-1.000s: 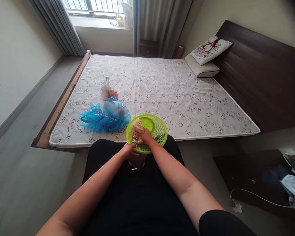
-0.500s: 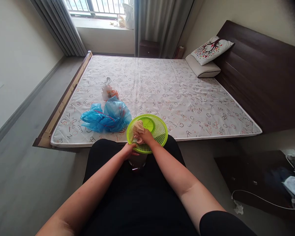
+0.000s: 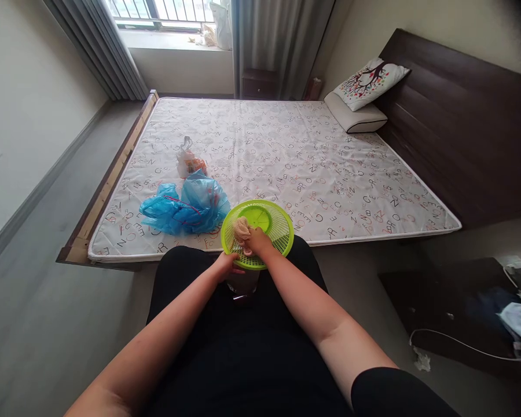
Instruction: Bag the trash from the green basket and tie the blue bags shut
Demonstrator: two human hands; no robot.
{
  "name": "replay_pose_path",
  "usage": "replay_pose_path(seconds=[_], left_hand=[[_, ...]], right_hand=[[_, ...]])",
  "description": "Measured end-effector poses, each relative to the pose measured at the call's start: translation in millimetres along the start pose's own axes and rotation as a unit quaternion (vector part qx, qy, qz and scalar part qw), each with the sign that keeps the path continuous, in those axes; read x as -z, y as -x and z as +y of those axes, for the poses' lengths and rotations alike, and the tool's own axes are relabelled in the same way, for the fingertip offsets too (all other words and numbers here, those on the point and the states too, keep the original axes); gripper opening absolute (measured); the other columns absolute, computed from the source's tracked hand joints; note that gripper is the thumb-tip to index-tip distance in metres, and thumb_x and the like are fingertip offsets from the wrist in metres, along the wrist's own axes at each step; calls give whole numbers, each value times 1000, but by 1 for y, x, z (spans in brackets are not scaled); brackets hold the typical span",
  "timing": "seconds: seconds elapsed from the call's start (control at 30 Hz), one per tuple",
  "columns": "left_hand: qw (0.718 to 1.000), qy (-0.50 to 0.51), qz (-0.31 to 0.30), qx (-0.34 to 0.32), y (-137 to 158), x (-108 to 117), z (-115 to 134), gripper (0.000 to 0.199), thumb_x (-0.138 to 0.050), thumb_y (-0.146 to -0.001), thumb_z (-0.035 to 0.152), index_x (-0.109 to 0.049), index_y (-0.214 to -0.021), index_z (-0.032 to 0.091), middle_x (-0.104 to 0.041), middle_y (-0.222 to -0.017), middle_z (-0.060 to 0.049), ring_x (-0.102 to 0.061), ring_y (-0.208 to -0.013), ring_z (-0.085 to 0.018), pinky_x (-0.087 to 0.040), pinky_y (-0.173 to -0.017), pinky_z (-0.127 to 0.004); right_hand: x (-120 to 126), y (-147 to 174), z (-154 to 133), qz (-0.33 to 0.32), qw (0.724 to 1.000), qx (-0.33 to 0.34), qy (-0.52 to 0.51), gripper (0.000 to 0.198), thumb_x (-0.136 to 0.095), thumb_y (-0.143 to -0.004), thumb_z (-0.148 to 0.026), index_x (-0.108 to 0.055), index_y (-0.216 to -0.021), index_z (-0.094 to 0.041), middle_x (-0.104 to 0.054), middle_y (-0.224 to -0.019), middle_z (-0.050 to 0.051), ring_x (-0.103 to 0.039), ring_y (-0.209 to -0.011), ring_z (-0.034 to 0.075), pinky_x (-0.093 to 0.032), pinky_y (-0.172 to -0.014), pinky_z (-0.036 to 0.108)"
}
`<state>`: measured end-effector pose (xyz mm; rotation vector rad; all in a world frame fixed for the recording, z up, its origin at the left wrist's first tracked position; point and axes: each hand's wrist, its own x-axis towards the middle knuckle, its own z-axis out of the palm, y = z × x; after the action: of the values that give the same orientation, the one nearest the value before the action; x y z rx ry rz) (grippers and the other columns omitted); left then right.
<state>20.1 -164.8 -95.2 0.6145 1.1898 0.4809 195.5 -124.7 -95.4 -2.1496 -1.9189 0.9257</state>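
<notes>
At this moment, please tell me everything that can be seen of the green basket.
The green basket is round and looks like plastic, with a mesh wall and a brighter round base. It is tilted, its opening facing the camera, by the near edge of the mattress. The left hand holds its rim; the right hand, inside it, holds a beige cloth-like bundle.

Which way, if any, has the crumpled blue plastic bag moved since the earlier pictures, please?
No, the blue bag has stayed put; judged against the white, letter-printed mattress, it shows no shift.
</notes>
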Motion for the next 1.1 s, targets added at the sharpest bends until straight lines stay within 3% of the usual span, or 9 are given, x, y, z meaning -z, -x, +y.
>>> replay_pose_path(seconds=[0.1, 0.23, 0.37, 0.47, 0.67, 0.87, 0.97, 1.1], left_hand=[[1000, 5, 2, 8, -1, 0, 0, 65, -68, -77, 9, -60, -142, 15, -81, -106, -16, -82, -82, -31, -67, -59, -36], [1000, 13, 12, 7, -2, 1, -2, 71, -70, -78, 9, -57, -147, 19, -81, -105, -13, -82, -84, -30, -67, -61, -34], [1000, 3, 7, 7, -1, 0, -2, 69, -66, -79, 8, -56, -147, 19, -82, -103, -11, -81, -82, -27, -66, -60, -31], [1000, 0, 5, 8, 1, -1, 0, 71, -63, -79, 8, -54, -148, 18, -81, -102, -12, -81, -79, -27, -65, -59, -31], [1000, 5, 8, 13, 1, -1, 1, 67, -71, -80, 13, -55, -145, 15, -81, -104, -16, -81, -78, -30, -66, -60, -36], [1000, -2, -4, 9, 1, -2, 2, 64, -77, -78, 18, -58, -139, 14, -80, -103, -16, -81, -78, -30, -66, -60, -36], [1000, -2, -1, 14, 3, -3, 3, 61, -73, -79, 16, -58, -138, 14, -80, -105, -16, -81, -79, -30, -66, -59, -35], [1000, -6, 0, 22, 4, -5, 5, 61, -70, -80, 14, -58, -140, 14, -81, -105, -16, -82, -82, -30, -67, -62, -34]], right_hand=[[1, 6, -3, -9, 999, -8, 37, 58, -71, -97, -41, -63, -152, -25, -64, -142, 19, -72, -112, 32, -55, -97, 42], [3, 13, -10, -4, 996, -6, 85, 72, -82, -86, -25, -60, -155, -26, -60, -148, 19, -65, -125, 34, -52, -104, 42], [0, 15, -17, 20, 992, -28, 118, 47, -54, -103, -19, -65, -149, -16, -58, -149, 27, -59, -132, 39, -49, -107, 50], [-3, 14, -19, 36, 990, -36, 133, 49, -36, -108, -17, -67, -146, -13, -58, -149, 29, -56, -134, 40, -47, -107, 54], [-7, 11, -10, 40, 989, 1, 144, 47, -48, -106, -25, -65, -149, -20, -45, -168, 23, -36, -155, 40, -27, -125, 59], [-10, 8, 0, -13, 995, 34, 88, 95, -72, -93, -38, -26, -175, -22, -30, -177, 23, -27, -165, 41, -22, -131, 53], [-11, 4, 3, -32, 995, 44, 83, 98, -73, -92, -30, -23, -177, -27, -27, -179, 21, -24, -167, 39, -22, -132, 50], [-10, 0, 6, -45, 995, 41, 81, 93, -72, -93, -24, -29, -175, -30, -28, -179, 21, -30, -165, 39, -30, -129, 49]])
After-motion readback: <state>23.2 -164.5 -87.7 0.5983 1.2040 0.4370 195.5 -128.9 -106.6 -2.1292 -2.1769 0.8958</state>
